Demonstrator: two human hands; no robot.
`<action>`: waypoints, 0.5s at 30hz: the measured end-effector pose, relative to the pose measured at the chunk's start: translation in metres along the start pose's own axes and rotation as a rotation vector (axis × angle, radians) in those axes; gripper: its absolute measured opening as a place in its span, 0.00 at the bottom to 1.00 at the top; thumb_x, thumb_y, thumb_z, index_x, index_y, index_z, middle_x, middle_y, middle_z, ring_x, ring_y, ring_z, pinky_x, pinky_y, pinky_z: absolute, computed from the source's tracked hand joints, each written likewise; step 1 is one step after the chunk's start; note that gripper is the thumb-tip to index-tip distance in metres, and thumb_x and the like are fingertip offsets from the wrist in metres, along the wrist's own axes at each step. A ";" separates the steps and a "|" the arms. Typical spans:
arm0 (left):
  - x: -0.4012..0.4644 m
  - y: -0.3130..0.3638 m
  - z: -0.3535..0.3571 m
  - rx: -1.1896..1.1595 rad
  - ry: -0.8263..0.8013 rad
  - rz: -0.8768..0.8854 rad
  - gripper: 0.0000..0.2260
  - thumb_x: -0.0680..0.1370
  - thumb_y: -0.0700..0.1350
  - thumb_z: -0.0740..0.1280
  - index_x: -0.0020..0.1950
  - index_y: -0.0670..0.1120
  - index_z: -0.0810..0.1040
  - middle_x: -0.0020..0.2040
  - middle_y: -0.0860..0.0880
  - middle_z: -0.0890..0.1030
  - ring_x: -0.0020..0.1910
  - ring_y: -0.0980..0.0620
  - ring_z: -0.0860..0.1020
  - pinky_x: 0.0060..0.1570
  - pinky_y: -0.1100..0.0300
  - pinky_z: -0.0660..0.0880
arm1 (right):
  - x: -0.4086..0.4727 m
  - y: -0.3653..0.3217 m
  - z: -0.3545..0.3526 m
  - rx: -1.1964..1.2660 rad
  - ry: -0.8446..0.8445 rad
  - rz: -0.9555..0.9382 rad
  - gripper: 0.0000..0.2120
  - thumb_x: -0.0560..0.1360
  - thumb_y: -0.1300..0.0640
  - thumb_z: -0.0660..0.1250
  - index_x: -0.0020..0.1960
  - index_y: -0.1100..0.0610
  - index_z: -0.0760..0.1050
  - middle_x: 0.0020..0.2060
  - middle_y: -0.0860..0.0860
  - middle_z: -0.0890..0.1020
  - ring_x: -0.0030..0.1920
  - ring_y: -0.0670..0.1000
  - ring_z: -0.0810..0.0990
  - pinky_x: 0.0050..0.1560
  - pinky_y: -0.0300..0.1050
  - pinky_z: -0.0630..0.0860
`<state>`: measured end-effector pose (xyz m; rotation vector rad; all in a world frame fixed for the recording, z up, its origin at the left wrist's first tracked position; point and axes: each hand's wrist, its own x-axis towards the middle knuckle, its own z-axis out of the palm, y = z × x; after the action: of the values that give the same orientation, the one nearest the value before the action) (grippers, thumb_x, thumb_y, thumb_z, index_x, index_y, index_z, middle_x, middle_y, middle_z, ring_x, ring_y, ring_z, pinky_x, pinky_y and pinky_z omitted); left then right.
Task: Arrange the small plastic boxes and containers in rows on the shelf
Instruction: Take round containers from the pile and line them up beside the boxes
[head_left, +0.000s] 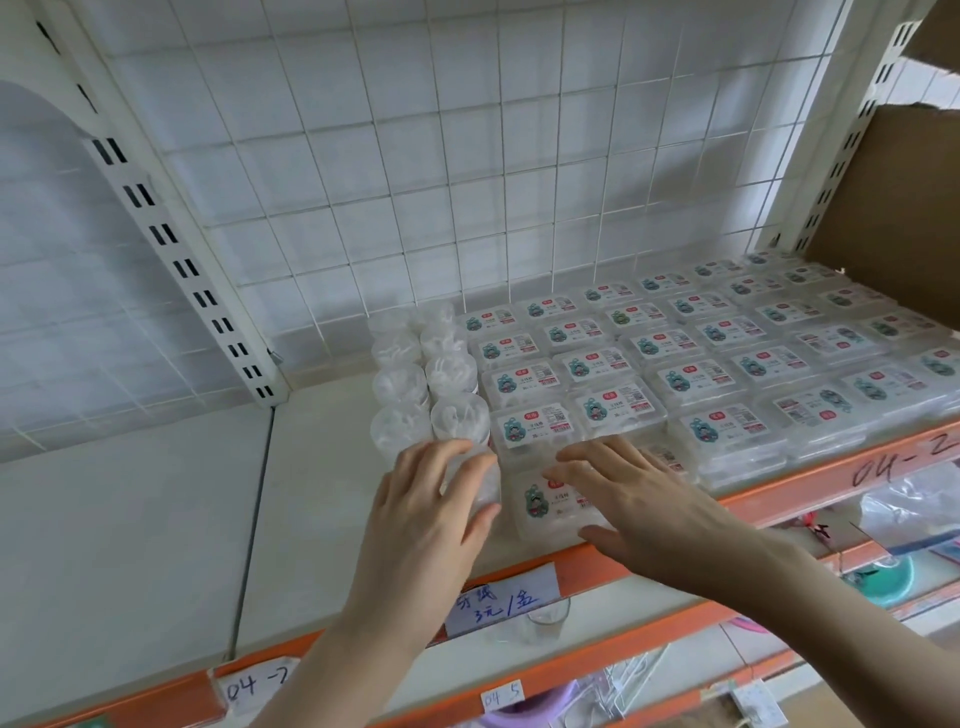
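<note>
On the white shelf (311, 467), near its orange front edge (779, 493), your left hand (431, 514) curls around a clear round container (475, 483), fingers and thumb wrapped on its sides. It stands at the front of two columns of like round containers (415, 374). Just beside it, your right hand (639, 499) lies flat with straight, spread fingers resting on a labelled flat box (545, 501) (gripping nothing). Rows of the same flat boxes (727, 353) run back to the wire grid (467, 182). A handwritten price tag (498, 603) hangs below.
</note>
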<state>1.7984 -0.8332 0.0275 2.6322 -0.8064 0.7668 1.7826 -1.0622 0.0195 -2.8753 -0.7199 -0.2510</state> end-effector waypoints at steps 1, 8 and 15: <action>-0.001 -0.002 0.000 -0.017 -0.008 -0.007 0.18 0.69 0.46 0.74 0.57 0.47 0.78 0.55 0.50 0.77 0.55 0.47 0.74 0.51 0.52 0.76 | 0.000 -0.001 0.000 -0.009 0.014 -0.001 0.29 0.69 0.50 0.72 0.66 0.48 0.65 0.63 0.47 0.70 0.64 0.48 0.65 0.58 0.49 0.74; -0.001 -0.003 -0.002 -0.082 0.002 -0.016 0.16 0.70 0.47 0.71 0.57 0.47 0.78 0.55 0.49 0.76 0.56 0.49 0.73 0.54 0.57 0.75 | 0.004 0.001 -0.001 -0.051 0.050 0.004 0.23 0.62 0.47 0.78 0.54 0.47 0.76 0.52 0.43 0.76 0.51 0.46 0.76 0.49 0.36 0.67; -0.001 -0.005 -0.005 -0.073 -0.014 -0.005 0.13 0.71 0.48 0.70 0.55 0.49 0.79 0.54 0.50 0.76 0.54 0.50 0.75 0.45 0.59 0.77 | 0.006 0.003 -0.007 -0.014 -0.031 -0.001 0.17 0.69 0.49 0.73 0.56 0.47 0.76 0.53 0.42 0.76 0.51 0.46 0.77 0.51 0.45 0.77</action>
<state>1.7986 -0.8267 0.0304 2.5762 -0.8157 0.7049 1.7882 -1.0637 0.0265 -2.8984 -0.7281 -0.2138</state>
